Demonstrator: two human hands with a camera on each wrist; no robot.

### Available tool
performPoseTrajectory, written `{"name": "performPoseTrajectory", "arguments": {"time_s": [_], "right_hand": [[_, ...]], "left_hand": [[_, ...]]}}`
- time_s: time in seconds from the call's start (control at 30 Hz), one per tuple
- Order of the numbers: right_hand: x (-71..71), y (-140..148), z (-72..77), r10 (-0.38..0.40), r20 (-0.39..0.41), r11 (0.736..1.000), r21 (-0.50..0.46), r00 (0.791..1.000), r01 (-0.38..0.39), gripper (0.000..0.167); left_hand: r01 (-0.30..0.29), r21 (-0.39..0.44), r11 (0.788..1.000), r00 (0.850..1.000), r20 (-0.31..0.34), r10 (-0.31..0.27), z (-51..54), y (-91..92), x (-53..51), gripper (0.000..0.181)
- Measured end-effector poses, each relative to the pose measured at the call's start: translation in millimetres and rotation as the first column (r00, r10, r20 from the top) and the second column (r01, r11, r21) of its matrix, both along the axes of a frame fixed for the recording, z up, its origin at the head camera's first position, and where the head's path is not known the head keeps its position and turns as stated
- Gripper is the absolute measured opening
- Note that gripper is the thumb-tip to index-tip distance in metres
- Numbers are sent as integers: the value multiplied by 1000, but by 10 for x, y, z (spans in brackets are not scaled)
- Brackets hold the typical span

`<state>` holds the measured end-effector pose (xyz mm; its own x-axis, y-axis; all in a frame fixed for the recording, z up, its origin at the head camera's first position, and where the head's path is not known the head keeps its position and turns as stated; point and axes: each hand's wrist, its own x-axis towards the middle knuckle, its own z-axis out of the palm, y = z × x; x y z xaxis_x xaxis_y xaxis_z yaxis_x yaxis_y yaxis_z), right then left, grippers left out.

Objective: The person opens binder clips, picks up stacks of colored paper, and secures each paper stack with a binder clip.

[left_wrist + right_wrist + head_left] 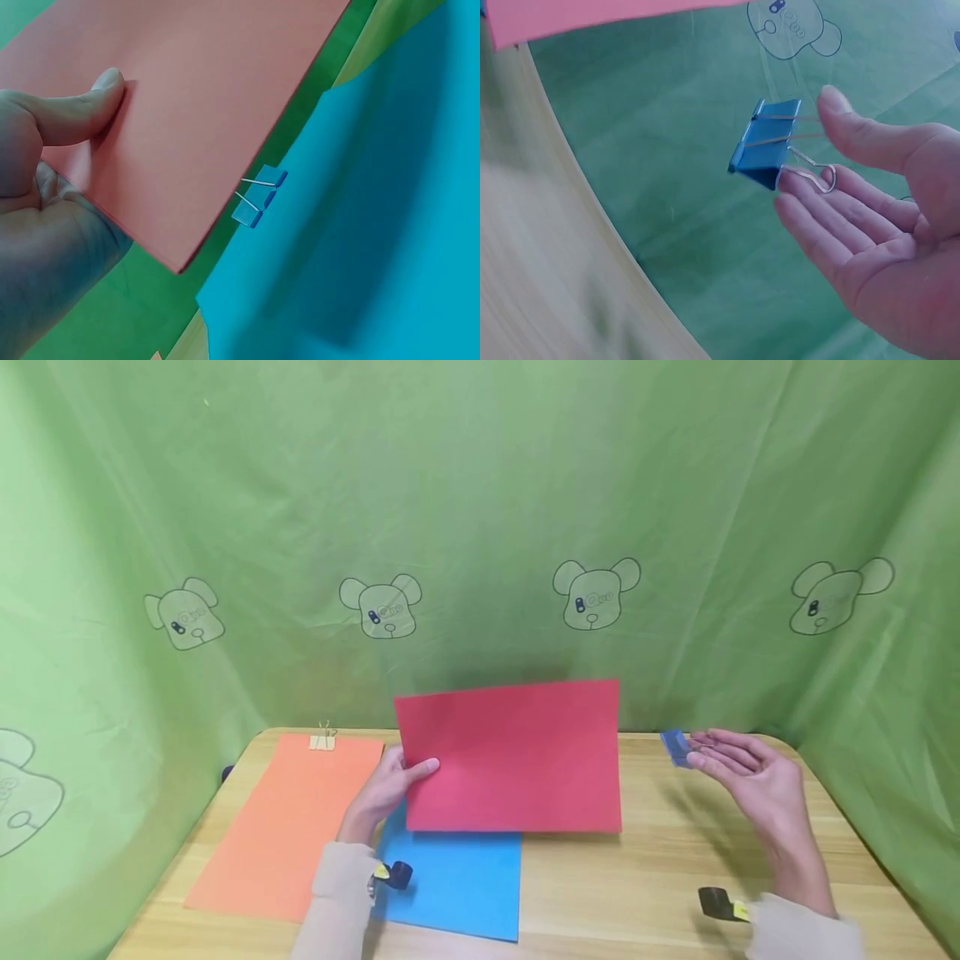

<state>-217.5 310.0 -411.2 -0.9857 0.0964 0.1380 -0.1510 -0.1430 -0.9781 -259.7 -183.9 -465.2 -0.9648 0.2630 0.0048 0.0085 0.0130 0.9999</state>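
My left hand [386,787] grips the left edge of a sheet or stack of red paper [517,756], thumb on the near face. The paper is raised and tilted above the table. In the left wrist view its fingers behind the paper are mostly hidden. Over the right side of the table, my right hand [772,789] pinches a blue binder clip [677,749] by its wire handles. In the right wrist view the clip [769,142] points away from the palm, apart from the red paper.
Blue paper [457,885] lies partly under the raised red paper, with another blue binder clip [260,196] on its edge. To the left, orange paper [288,827] carries a pale binder clip [322,742] at its far edge. A green curtain [480,510] surrounds the wooden table [645,902].
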Motion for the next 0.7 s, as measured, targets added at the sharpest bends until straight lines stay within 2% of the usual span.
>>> {"name": "performPoseTrajectory", "arguments": {"time_s": [0.17,0.3,0.47,0.7], "right_hand": [[17,-43,23,-14,29,999,-31,999,15,44],[7,-75,25,37,-2,990,-133,999,-37,33],[-2,-96,10,88,-34,965,-246,996,-93,25],[-16,-163,-16,78,-52,920,-381,996,-92,21]], "left_hand": [[16,14,1000,1000,-11,-16,-6,32,-1,26],[30,27,999,999,-13,-29,-29,64,-14,26],[48,63,997,999,7,-49,-49,115,-21,26],[45,98,994,999,25,-48,-61,164,-20,28]]}}
